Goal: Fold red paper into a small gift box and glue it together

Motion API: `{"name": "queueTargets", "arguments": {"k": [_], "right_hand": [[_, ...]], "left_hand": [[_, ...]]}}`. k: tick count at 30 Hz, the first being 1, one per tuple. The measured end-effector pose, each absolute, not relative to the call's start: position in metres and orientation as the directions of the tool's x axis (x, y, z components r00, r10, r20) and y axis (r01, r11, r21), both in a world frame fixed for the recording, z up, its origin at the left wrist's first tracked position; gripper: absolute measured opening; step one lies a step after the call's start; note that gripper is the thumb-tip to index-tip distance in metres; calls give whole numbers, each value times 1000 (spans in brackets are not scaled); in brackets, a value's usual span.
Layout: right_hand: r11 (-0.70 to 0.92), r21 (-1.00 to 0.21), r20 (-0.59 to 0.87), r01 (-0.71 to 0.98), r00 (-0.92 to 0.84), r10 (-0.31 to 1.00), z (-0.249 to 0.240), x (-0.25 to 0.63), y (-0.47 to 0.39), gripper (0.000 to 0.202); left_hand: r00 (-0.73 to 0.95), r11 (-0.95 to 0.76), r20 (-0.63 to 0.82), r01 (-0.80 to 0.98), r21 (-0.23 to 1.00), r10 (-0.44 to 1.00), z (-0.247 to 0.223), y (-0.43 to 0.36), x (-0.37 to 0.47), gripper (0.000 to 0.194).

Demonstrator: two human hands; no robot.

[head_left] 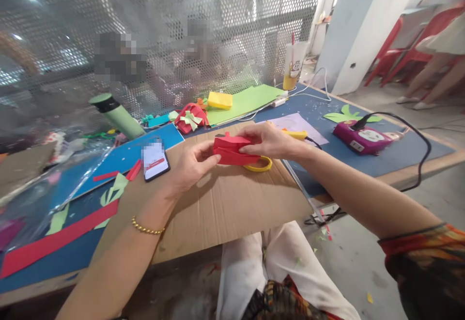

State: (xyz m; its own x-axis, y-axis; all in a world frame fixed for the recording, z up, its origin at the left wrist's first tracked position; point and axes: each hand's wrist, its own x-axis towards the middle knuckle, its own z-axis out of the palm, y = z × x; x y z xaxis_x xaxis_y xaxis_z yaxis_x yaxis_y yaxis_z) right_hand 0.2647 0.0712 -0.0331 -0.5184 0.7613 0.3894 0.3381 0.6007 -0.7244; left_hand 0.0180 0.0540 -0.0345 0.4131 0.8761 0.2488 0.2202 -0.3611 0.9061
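Observation:
A folded red paper piece (234, 150) is held between both hands above a sheet of brown cardboard (232, 208). My left hand (194, 165) pinches its left end between thumb and fingers. At its right end, my right hand (267, 141) has its fingers closed on the paper, the thumb tucked along a fold. Yellow scissor handles (262, 165) lie on the cardboard just below the right hand; the blades are hidden. A phone (155, 161) with a lit screen rests left of the left hand.
Red strips (61, 227) and green scraps lie at left. Behind are a green bottle (118, 115), yellow block (220, 100), green paper (247, 101) and drink cup (291, 68). A yellow tool (296, 134) and purple power strip (361, 137) with black cable sit right.

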Motion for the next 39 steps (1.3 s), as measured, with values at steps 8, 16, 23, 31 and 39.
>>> {"name": "queueTargets", "arguments": {"k": [8,16,23,31,39], "right_hand": [[574,-651,384,497,-437,814,-32,255,64,24],[566,-738,282,366,-595,753,-18,271,67,22],[491,-830,233,265,-635,737,-9,287,65,38],[489,-767,234,415,-529,816,-18,273,67,18],[595,-556,336,581,-497,800,-20,270,64,11]], "left_hand": [[441,-331,213,211,920,872,-36,48,21,40],[408,-293,213,145,945,888,-34,49,21,39],[358,-278,214,140,950,909,-32,52,17,38],[393,-245,174,139,960,903,-35,49,19,39],[397,-225,164,112,968,903,-35,49,21,36]]}}
